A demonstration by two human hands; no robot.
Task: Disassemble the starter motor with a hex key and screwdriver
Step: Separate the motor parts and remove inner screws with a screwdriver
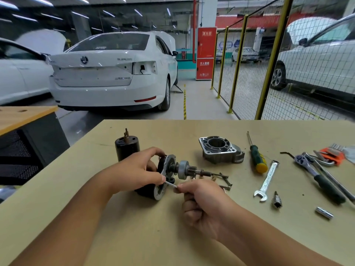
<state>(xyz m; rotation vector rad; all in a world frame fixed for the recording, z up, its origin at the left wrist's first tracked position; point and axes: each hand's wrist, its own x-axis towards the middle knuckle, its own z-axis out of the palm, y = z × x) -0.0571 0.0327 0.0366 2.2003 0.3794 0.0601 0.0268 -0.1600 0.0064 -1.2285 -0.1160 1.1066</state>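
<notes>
White cars [113, 72] are parked behind our tan table [134, 237], and a yellow wire fence [269, 73] stands on the right side of the garage.

On the left of the table we see a black round can [127, 148] standing up, with thin posts sticking out of its top. Just in front of it is our left hand [138, 169]. Its fingers are curled round the starter motor [163, 177], which lies on its side near the middle of the table. A silver plate is on the motor's end, and a shaft with a small gear points to the right.

Our right hand [199, 204] is just beside the motor, a bit nearer to us. Its fingers are closed tight on a thin silver hex key [171, 184]. The tip of the key touches the silver plate, close to our left thumb.

Some long bolts [224, 180] lie just past the shaft. Behind them sits a gray metal housing [221, 150] with a big round hole. Next comes a screwdriver [257, 156] with a green and yellow handle, then a silver wrench [267, 181]. Two small sockets [277, 200] lie near the wrench. Far right we see a ratchet [318, 177] with a black grip and an orange set of hex keys [332, 154].
</notes>
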